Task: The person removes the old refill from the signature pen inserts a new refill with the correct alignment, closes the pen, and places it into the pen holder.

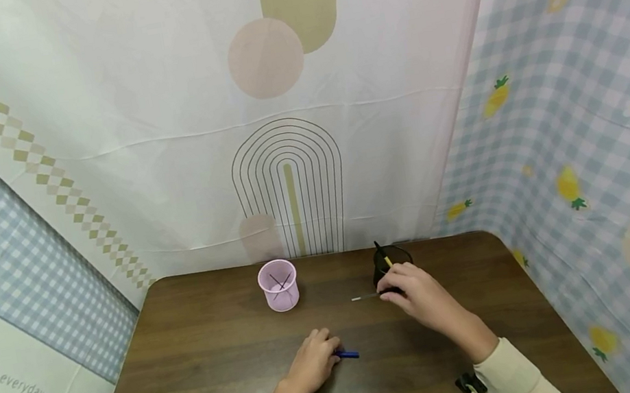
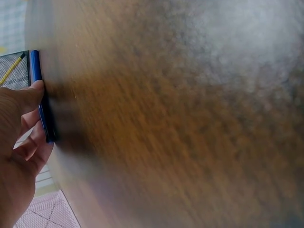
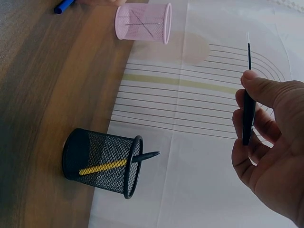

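Observation:
My left hand (image 1: 313, 362) pinches a blue pen (image 1: 348, 354) between thumb and fingers, low over the front middle of the table. In the left wrist view the blue pen (image 2: 36, 69) lies close along the wood; I cannot tell whether it touches. Thumb and fingers of my right hand (image 3: 273, 111) hold a slim tool (image 3: 249, 111) with a black handle and a thin shaft, pale at its tip. Its exact kind is unclear. That hand is beside a black mesh pen cup (image 3: 107, 159), where a yellow and black stick-shaped item (image 3: 145, 156) leans with its dark end above the rim.
A pink mesh cup (image 1: 281, 292) stands at the back of the brown wooden table (image 1: 206, 368), left of the black one. Close behind hangs a pale patterned cloth (image 1: 196, 195). Blue checked cloth (image 1: 561, 134) hangs at the right side, with more at the left.

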